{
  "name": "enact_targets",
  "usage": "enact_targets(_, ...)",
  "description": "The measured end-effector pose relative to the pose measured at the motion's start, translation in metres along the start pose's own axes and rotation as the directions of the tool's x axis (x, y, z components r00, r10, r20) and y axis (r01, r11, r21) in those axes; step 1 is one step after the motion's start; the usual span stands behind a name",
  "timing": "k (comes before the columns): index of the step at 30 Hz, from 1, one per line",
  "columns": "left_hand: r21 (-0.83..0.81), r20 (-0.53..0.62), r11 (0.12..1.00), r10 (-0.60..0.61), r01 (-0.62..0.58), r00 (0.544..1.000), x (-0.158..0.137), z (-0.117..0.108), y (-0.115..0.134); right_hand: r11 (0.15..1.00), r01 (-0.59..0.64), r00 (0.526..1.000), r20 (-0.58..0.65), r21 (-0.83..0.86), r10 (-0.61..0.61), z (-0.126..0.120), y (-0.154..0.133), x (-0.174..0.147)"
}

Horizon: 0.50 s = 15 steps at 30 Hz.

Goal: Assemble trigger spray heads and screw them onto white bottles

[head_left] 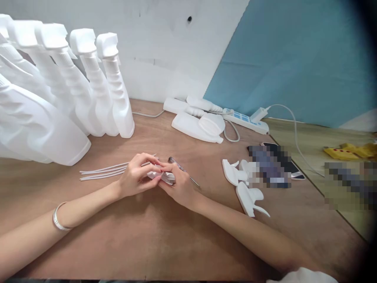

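Note:
Near the middle of the wooden table, my left hand [140, 173] and my right hand [180, 185] meet around a white plastic spray head [168, 178]. Fingers of both hands are closed on it, and much of its shape is hidden behind them. Several thin white dip tubes [101, 173] lie on the table to the left, passing behind my left hand. Just beyond my right hand lies a slim pen-like tool [191, 179] with a dark end. Loose white spray heads [249, 196] rest to the right of my right hand.
Several white spray bottles [122, 114] with heads fitted stand at the left. More white bottles [194, 125] lie at the back, beside a power strip [247, 122] with a cable. Phones [277, 161], partly blurred, lie at the right. A yellow object [350, 151] sits farther right.

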<state>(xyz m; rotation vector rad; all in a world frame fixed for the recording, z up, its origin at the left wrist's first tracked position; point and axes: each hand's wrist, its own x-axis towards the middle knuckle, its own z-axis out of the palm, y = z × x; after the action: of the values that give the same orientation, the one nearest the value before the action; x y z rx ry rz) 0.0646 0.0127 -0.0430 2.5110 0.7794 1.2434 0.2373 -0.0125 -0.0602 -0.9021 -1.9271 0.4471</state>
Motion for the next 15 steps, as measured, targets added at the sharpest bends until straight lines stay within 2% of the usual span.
enact_targets(3, -0.046, 0.04, 0.998, -0.042, 0.044, 0.998, -0.0006, 0.0014, -0.002, 0.999, -0.03, 1.0, 0.008, 0.02, 0.03, -0.0008, -0.0012, 0.0011)
enact_targets(9, -0.182, 0.045, 0.971, -0.15, 0.156, 0.988, 0.0022, 0.0031, -0.0017, 0.998, -0.035, 0.999, 0.035, 0.052, 0.033, -0.001, 0.0, 0.0014)
enact_targets(15, -0.169, 0.212, 0.926, -0.3, 0.337, 0.93, 0.0056, -0.0011, -0.001, 0.999, 0.008, 0.998, 0.063, 0.031, -0.01, -0.0046, -0.0039, 0.0048)
